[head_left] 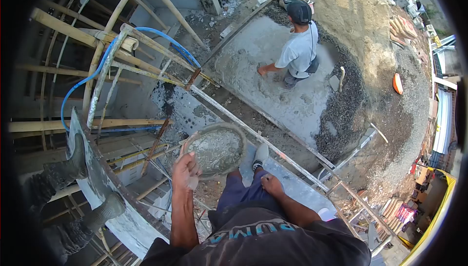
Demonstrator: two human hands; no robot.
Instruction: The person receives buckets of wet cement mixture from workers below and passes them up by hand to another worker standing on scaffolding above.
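My left hand (186, 169) grips the near left rim of a round bucket (244, 155), with its fingers wrapped over the edge. Wet grey concrete (217, 148) fills the bucket, which is held out in front of my legs. My right hand (272, 186) is curled closed against my thigh, and nothing shows in it. Beneath me is a grey scaffold board (292, 183), with one of my shoes (262, 153) on it.
Below, a co-worker (298, 41) stands in a pool of wet concrete (248, 46) ringed by gravel (348, 100). A metal rail (253, 132) crosses ahead. At left, another person's boots (105, 210) stand on a plank (131, 229) among bamboo poles (68, 27) and a blue hose (80, 83).
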